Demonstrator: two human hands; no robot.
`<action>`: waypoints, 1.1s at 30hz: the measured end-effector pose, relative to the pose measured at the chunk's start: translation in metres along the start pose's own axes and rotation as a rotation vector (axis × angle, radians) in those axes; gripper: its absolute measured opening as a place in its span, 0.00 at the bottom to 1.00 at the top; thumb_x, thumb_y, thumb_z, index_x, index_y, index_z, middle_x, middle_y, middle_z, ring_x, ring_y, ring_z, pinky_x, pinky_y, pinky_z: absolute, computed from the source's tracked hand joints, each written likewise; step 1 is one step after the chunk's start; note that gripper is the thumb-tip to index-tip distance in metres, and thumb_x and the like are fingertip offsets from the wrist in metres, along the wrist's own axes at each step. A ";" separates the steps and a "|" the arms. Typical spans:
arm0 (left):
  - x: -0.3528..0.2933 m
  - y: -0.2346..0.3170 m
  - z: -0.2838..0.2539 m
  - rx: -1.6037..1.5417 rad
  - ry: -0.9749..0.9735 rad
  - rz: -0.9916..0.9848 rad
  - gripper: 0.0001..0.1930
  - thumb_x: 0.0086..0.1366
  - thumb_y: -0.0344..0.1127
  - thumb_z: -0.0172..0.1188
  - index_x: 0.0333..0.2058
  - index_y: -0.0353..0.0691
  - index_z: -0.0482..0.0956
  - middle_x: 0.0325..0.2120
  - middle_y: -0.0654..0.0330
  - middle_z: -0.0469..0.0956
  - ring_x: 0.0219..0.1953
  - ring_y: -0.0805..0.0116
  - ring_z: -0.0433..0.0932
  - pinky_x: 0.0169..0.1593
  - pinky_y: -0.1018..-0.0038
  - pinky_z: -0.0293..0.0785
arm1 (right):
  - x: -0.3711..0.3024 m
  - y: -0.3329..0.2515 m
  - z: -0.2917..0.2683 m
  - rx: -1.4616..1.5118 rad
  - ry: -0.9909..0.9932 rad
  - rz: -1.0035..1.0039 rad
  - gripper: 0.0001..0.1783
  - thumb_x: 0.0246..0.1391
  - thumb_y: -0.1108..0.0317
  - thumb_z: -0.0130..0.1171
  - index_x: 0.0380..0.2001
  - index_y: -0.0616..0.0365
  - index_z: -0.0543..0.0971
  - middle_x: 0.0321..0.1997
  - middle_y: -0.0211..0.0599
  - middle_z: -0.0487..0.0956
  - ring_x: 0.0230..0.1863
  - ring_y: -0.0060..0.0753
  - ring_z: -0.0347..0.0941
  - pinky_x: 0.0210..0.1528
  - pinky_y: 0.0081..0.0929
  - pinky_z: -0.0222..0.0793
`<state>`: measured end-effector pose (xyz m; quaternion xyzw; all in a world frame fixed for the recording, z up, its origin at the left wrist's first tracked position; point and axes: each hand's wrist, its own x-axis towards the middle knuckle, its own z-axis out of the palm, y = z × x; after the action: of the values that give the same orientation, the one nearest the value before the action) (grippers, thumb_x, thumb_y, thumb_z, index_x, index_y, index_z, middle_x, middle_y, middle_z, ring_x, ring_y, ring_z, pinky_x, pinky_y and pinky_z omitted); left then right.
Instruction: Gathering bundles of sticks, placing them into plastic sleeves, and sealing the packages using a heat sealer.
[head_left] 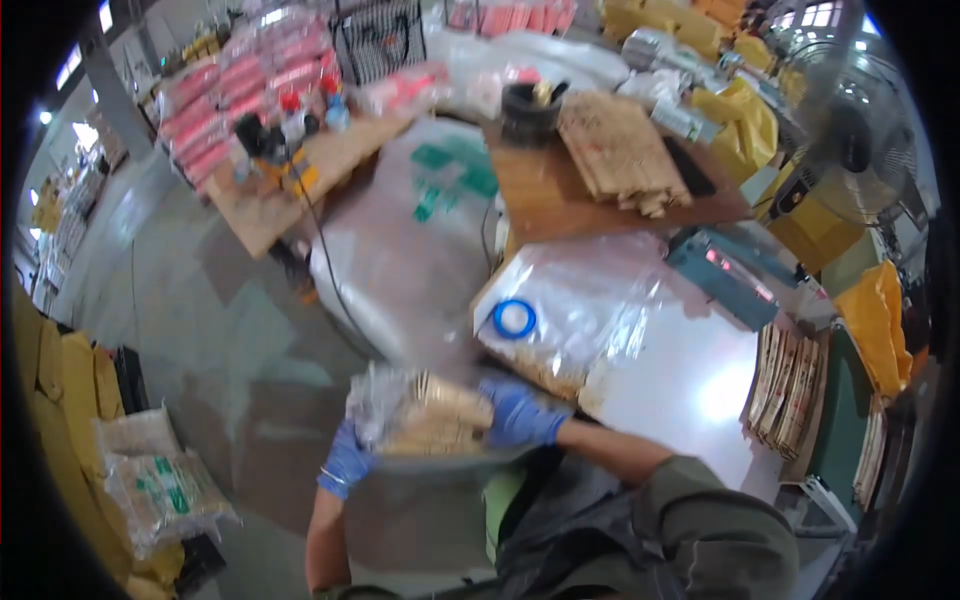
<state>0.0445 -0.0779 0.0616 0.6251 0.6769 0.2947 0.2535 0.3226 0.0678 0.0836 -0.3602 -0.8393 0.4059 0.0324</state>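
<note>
Nearest to the camera is your own dark green sleeve (715,510), low and to the right. Past it, your two hands wear blue gloves. Between them, up off the floor and in front of your body, is a brown bundle (440,412) that looks like a stack of flat paper things. It is a bit blurry. A crinkly clear bag (378,402) covers its left end.

Your left hand (348,458) is closed on the clear bag, at its lower left side. Your right hand (522,412) grips the right end of the brown bundle. Some of its fingers are hidden, so you can't see how they all bend.

Just past your right hand is a white table (680,385). A clear plastic sheet (600,290) lies on its far left part, and a blue ring (515,336) sits there too. More brown bundles (783,390) stand in a row at the table's right side. A blue-gray machine (718,275) is near the far right corner.

Farther away, a brown board (530,200) holds a brown stack (620,145) and a black bowl (530,118). A big whitish bag (390,260) with green tape is left of the board. On your far left, low down, lies a clear pack (165,490) with green marks.
</note>
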 end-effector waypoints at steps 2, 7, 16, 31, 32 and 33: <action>0.010 0.042 -0.012 -0.517 0.011 -0.105 0.34 0.46 0.30 0.63 0.53 0.35 0.60 0.49 0.54 0.66 0.51 0.66 0.65 0.53 0.73 0.63 | -0.016 -0.015 -0.027 0.028 0.212 -0.108 0.31 0.27 0.64 0.67 0.41 0.59 0.70 0.37 0.46 0.73 0.41 0.48 0.69 0.45 0.36 0.66; -0.012 -0.025 0.014 -1.539 0.169 -0.395 0.28 0.56 0.39 0.58 0.53 0.36 0.61 0.49 0.55 0.67 0.50 0.63 0.67 0.53 0.69 0.66 | -0.020 -0.052 0.003 0.211 0.424 -0.263 0.33 0.22 0.61 0.70 0.36 0.61 0.70 0.29 0.47 0.69 0.34 0.49 0.68 0.38 0.34 0.66; -0.014 0.031 0.008 0.063 -0.191 -0.086 0.35 0.43 0.28 0.59 0.53 0.30 0.59 0.48 0.46 0.68 0.51 0.54 0.67 0.55 0.70 0.61 | -0.022 0.035 0.093 -0.449 0.091 0.160 0.34 0.35 0.63 0.62 0.49 0.60 0.65 0.46 0.51 0.68 0.46 0.50 0.65 0.48 0.41 0.61; 0.035 -0.038 0.064 -0.475 0.758 -0.615 0.09 0.43 0.20 0.56 0.20 0.41 0.65 0.24 0.68 0.68 0.25 0.82 0.64 0.28 0.84 0.64 | -0.071 0.051 0.040 -0.448 -0.230 -0.039 0.13 0.37 0.63 0.55 0.29 0.57 0.73 0.23 0.44 0.75 0.24 0.44 0.73 0.27 0.41 0.67; 0.038 -0.033 0.046 -0.409 0.747 -0.518 0.09 0.44 0.20 0.55 0.18 0.42 0.65 0.23 0.68 0.67 0.23 0.81 0.63 0.27 0.83 0.63 | -0.068 0.045 0.026 -0.440 0.058 -0.283 0.05 0.37 0.68 0.54 0.19 0.54 0.70 0.11 0.35 0.70 0.13 0.42 0.68 0.16 0.39 0.63; 0.035 -0.027 0.026 -0.341 0.725 -0.427 0.09 0.44 0.20 0.55 0.17 0.42 0.65 0.21 0.68 0.66 0.22 0.80 0.62 0.25 0.82 0.62 | -0.073 0.027 0.010 -0.444 0.062 -0.282 0.05 0.37 0.68 0.54 0.19 0.54 0.70 0.11 0.35 0.70 0.13 0.42 0.68 0.16 0.39 0.63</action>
<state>0.0410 -0.0424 0.0253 0.2773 0.7773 0.5432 0.1547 0.3887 0.0260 0.0758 -0.2501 -0.9484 0.1918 0.0345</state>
